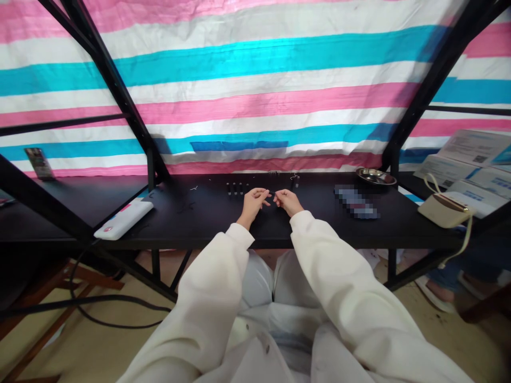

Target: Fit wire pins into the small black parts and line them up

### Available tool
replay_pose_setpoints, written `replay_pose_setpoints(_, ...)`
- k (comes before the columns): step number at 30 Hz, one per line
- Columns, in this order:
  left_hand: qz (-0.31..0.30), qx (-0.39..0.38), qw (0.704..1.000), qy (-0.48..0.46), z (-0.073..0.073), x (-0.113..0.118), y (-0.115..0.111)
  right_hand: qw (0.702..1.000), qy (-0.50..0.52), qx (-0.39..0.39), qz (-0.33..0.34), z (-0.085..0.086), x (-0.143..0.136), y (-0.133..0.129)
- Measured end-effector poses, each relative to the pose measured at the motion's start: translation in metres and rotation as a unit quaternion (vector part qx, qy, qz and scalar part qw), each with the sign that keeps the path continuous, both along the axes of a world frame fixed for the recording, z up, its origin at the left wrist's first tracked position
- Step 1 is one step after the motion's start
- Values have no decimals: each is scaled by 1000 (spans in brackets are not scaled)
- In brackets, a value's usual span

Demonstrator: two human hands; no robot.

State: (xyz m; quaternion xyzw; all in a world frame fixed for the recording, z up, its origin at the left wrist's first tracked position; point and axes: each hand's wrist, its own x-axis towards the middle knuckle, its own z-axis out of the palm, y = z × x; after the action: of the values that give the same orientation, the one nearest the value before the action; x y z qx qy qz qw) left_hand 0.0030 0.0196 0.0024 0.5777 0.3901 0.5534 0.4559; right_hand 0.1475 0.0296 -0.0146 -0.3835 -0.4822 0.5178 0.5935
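Note:
My left hand (254, 205) and my right hand (288, 201) meet over the middle of the black table (215, 226), fingertips pinched and almost touching. A small dark piece (272, 193) shows between them, too small to name. Just beyond my left hand, several short dark cylinders (235, 189) with pale ends stand in a row. Another dark cylinder (296, 182) stands behind my right hand, close to a thin light curled strand (294, 175). Further thin curly bits (273, 173) lie at the table's back edge.
On the left lies a white oblong case (124, 219), near thin dark strands (186, 207). To the right are a blurred-out item (356, 201), a shiny metal dish (376, 176), a beige handbag (442, 209) and stacked boxes (459, 170). Black frame posts (131, 117) flank the table.

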Motion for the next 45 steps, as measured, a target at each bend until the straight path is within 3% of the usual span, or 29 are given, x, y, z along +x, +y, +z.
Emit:
replay_pose_setpoints(8,57,51,996,36,3,18,4,996,76,-34,36,6,1,-3)
replay_pose_setpoints(12,43,73,990,111,1,23,5,993,90,-23,68,7,0,-4)
replay_pose_setpoints(16,58,88,978,180,1,21,11,994,84,-37,56,6,-1,-4)
replay_pose_setpoints(22,212,34,922,323,8,7,32,992,99,-74,10,4,0,0)
replay_pose_setpoints(25,259,5,895,364,7,-3,39,992,98,-80,9,3,0,1)
replay_pose_setpoints(39,272,-31,894,355,5,-11,41,991,104,-86,-10,3,-3,1)
replay_pose_setpoints(42,260,-42,890,373,11,-13,36,992,84,-76,-62,3,-1,3)
replay_pose_setpoints(45,236,-46,854,460,18,-16,26,985,56,-65,-150,1,4,7)
